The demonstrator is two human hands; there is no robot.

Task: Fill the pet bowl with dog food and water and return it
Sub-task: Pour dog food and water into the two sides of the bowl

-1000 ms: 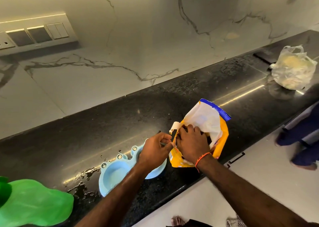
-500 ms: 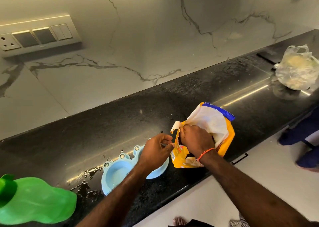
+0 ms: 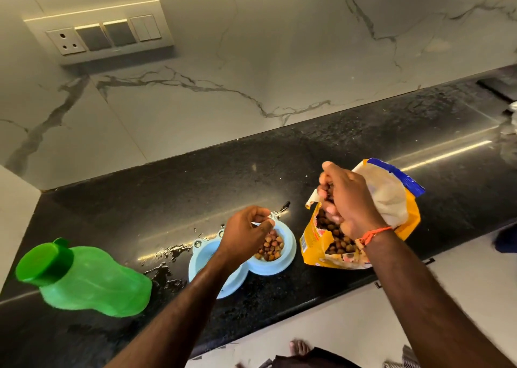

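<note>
Marble wall with grey veins fills the upper part; switch panel with a socket on it at upper left. Black speckled worktop runs diagonally below the wall, shiny, light streak across it. Pale floor along the near edge, bare toes visible at the bottom.

Green bottle with green cap lies on its side at far left of the worktop, well apart from the rest. Water splashes on the worktop between bottle and bowl.

Yellow dog food bag, blue top edge, white lining, stands open on the right, tilted, just beside the bowl. Brown kibble visible inside through the torn front.

Light blue double pet bowl sits on the worktop near the front edge, between bottle and bag. Right compartment holds dog food, a shallow pile. Left compartment mostly hidden by the forearm; contents cannot be told.

Right hand is raised at the bag mouth, orange thread on wrist; grip curled around a handful of kibble, pieces showing between the fingers. Left hand sits over the bowl's far rim, grip pinched loosely, thumb and fingers on the rim edge; how firmly it holds cannot be told.

Clear plastic bag just cut off at the right edge.
</note>
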